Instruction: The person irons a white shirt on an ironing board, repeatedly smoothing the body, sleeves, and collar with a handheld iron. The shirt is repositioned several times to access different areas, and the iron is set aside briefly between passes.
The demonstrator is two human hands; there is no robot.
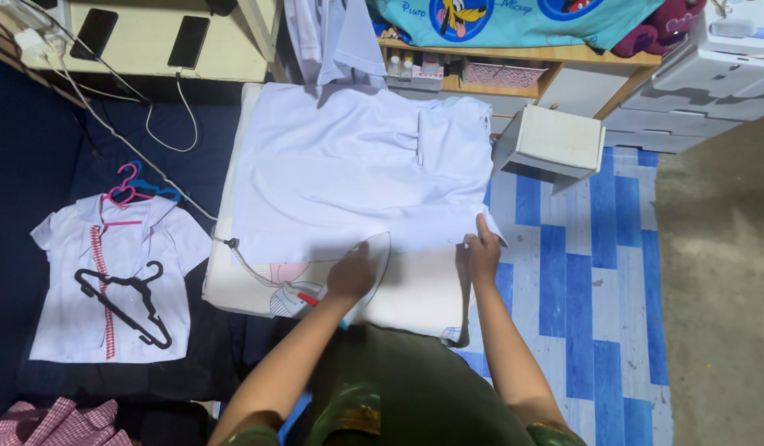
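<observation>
A white shirt [349, 173] lies spread flat on a low padded ironing board [415, 297]. My left hand [351, 274] grips the handle of a clothes iron [374, 260], which rests at the shirt's near hem. At the hem's right corner my right hand [482, 250] pinches the cloth. The iron's cord [233, 252] runs off the board's left edge.
On the dark floor at left lies a small white shirt with red trim [109, 281] under a black hanger [126, 301], with pink and blue hangers [134, 186] above. A small white stool [551, 142] stands at right on the blue striped mat [580, 272]. Two phones [188, 41] charge on a table.
</observation>
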